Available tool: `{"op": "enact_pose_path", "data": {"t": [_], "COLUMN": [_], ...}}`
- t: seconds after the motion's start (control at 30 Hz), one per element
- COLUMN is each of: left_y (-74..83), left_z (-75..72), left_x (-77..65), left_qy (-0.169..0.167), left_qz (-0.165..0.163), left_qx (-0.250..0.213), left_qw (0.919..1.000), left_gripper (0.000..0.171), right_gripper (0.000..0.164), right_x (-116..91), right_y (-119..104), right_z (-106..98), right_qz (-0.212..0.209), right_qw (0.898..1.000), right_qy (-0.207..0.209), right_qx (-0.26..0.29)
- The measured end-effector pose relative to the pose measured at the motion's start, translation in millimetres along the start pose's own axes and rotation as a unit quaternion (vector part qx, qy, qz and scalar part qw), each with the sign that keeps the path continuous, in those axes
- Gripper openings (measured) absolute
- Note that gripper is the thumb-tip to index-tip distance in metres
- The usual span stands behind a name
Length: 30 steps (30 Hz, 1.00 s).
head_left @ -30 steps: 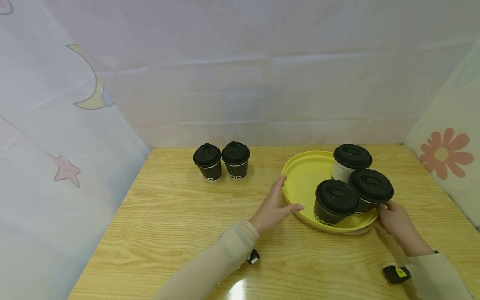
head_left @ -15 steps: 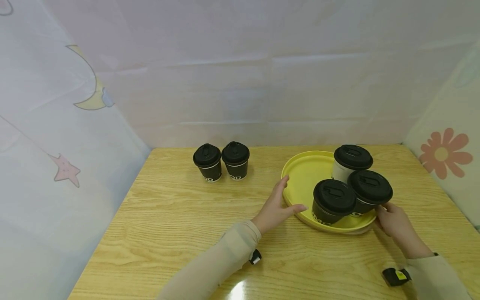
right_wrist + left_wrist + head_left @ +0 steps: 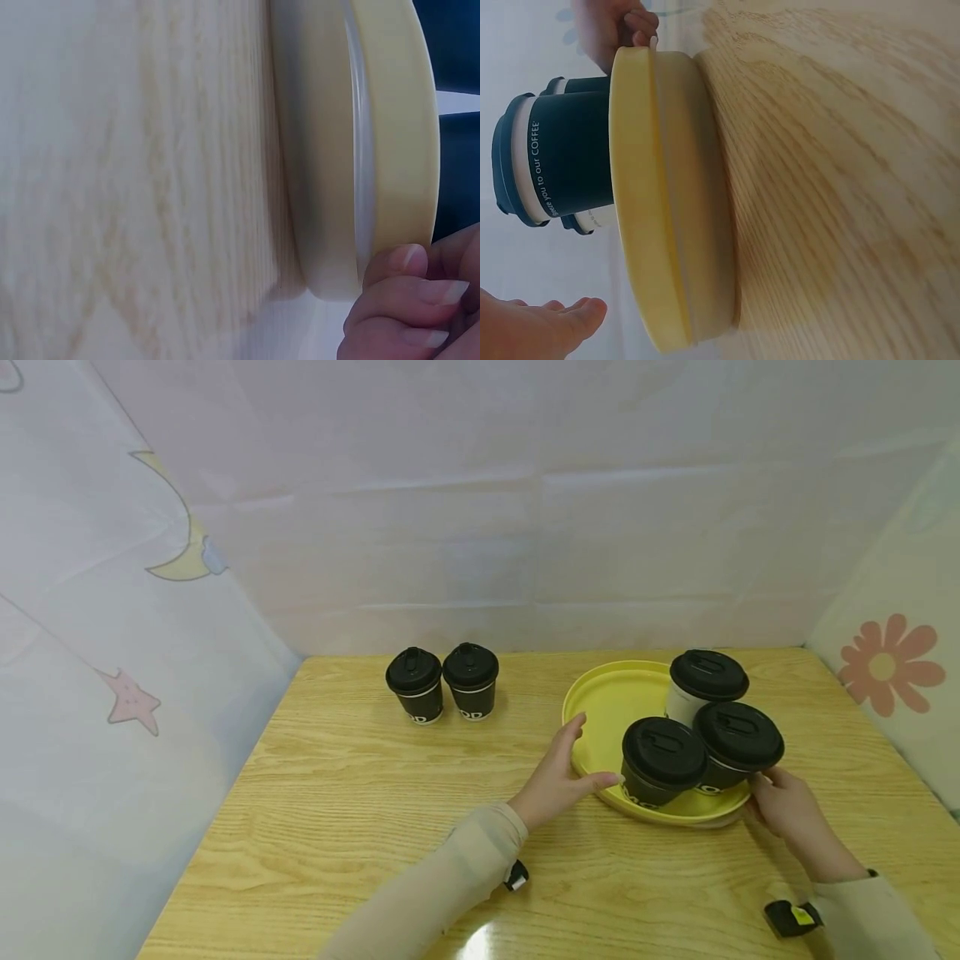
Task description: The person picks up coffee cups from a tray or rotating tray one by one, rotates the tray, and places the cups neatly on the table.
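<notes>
Leftmost, the side wall carries one pink star and one yellow moon, printed on its pale surface. Next along come two lidded black cups on the wooden table, near its back edge: the outer cup and its neighbour, upright and just beside each other.

Farther right, one pale sleeve with one black device at the wrist leads to the left hand. Its fingers and thumb are spread, holding nothing; the left wrist view shows it apart from the one yellow tray. This round tray sits toward the table's right side, with one paler round base beneath it.

Three lidded cups stand upright on the tray, clustered toward its right half: the front black cup, the white-bodied cup at the back, and the right black cup. That makes five cups in all, each with a black lid.

At the tray's right edge, the right hand grips the rim with curled fingers; a second black device is at its wrist. Rightmost, one coral flower decorates the other wall.
</notes>
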<state>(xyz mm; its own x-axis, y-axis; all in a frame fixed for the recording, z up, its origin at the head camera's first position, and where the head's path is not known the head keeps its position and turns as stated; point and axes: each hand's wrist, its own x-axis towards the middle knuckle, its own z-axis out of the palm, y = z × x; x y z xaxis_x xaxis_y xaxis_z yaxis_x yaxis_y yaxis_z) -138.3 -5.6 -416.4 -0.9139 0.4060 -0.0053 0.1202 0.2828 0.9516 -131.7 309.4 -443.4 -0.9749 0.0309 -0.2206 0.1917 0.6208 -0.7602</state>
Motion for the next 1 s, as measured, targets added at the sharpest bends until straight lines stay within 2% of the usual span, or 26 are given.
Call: {"op": "enact_pose_path", "data": {"t": [0.23,0.5,0.8,1.0], "left_y": [3.7,3.3,2.9,2.8], "left_z": [2.3,3.4,5.0,5.7], "left_x": [2.3,3.8,3.8,4.0], "left_qy": [-0.002,-0.007,-0.010,-0.012], "left_qz": [-0.006,-0.003,0.006,0.002], "left_qx": [-0.003,0.001,-0.002,0.003], "left_qw": [1.0000,1.0000,0.9999,0.9999], "left_gripper": [0.088,0.090,0.092,0.092], "right_gripper": [0.052,0.051,0.054,0.054], "right_x": [-4.3,-5.5,-6.4,-8.1], "right_y": [-1.6,-1.9,-3.5,-5.7], "right_z": [0.8,0.4,0.6,0.6], "right_qz": [-0.003,-0.006,0.008,0.019], "right_qw": [1.000,1.000,1.000,0.999], "right_qy": [-0.004,-0.009,-0.016,-0.027], "right_qx": [0.015,0.009,-0.003,0.009]}}
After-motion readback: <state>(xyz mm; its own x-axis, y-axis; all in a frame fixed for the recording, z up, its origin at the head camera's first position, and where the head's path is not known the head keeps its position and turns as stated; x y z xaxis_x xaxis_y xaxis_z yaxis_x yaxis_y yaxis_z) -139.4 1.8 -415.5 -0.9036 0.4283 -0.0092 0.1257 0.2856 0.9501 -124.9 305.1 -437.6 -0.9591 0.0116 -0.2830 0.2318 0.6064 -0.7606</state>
